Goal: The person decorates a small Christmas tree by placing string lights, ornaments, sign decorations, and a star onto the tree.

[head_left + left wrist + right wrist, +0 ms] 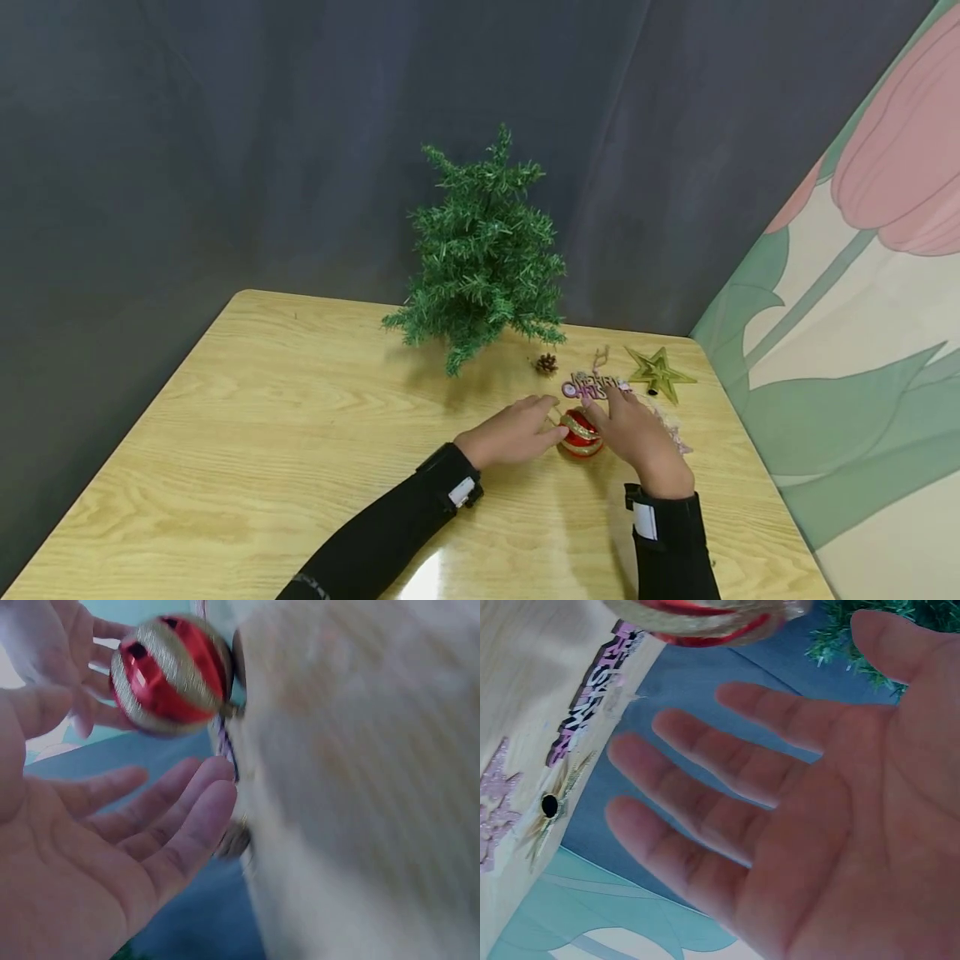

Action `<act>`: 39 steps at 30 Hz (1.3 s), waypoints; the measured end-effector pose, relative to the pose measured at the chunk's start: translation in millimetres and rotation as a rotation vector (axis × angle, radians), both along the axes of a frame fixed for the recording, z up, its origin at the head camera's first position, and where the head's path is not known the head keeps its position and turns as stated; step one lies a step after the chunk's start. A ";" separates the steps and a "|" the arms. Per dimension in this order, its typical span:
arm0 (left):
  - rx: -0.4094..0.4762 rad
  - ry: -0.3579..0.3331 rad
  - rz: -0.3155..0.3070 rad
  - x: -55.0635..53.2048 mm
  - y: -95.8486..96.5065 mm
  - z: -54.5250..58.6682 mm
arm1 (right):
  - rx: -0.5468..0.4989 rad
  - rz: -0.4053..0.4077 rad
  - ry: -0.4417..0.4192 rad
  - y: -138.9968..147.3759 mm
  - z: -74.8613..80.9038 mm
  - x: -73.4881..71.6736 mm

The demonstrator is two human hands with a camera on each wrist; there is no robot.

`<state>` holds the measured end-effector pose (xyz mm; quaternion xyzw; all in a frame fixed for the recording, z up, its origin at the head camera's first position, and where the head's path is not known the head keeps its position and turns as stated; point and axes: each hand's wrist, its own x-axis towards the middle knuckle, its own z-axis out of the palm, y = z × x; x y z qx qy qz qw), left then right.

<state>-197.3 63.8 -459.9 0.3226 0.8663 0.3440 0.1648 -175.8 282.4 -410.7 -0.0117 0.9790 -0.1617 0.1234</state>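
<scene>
A red Christmas ball [581, 433] with gold glitter stripes lies on the table between the two hands. My left hand [517, 431] reaches in from its left side, fingers spread and slightly bent; in the left wrist view the palm faces the ball [174, 675] with a gap between. On the other side, my right hand [637, 433] hovers with fingers extended, and its palm is bare in the right wrist view. Just beyond the ball lies a "Merry Christmas" sign [588, 386], partly covered by the right hand in the head view.
A small green artificial tree [483, 250] stands at the table's back edge. Near its base lies a pine cone [546, 364]. A gold star [660, 373] is at the back right, and a pink glitter ornament [496, 806] shows beside the right hand. A dark curtain [300, 150] hangs behind.
</scene>
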 end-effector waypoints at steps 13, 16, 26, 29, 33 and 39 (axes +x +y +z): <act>0.250 -0.382 0.117 0.5 26.6 -22.7 | -0.072 0.007 -0.123 3.8 -17.8 -1.0; 0.266 -0.397 0.128 1.7 31.7 -23.7 | -0.093 0.025 -0.141 3.2 -19.7 -2.4; 0.299 -0.348 0.116 1.5 37.1 -24.2 | -0.151 0.004 -0.153 0.2 -16.9 -1.7; 0.320 -0.328 0.130 1.2 36.9 -24.8 | -0.183 -0.005 -0.164 -1.0 -14.7 -2.6; 0.346 -0.289 0.166 1.5 35.3 -23.3 | -0.213 0.002 -0.165 -2.5 -10.6 -4.0; 0.360 -0.222 0.202 2.6 29.2 -18.1 | -0.267 -0.006 -0.144 -4.3 -6.1 -3.8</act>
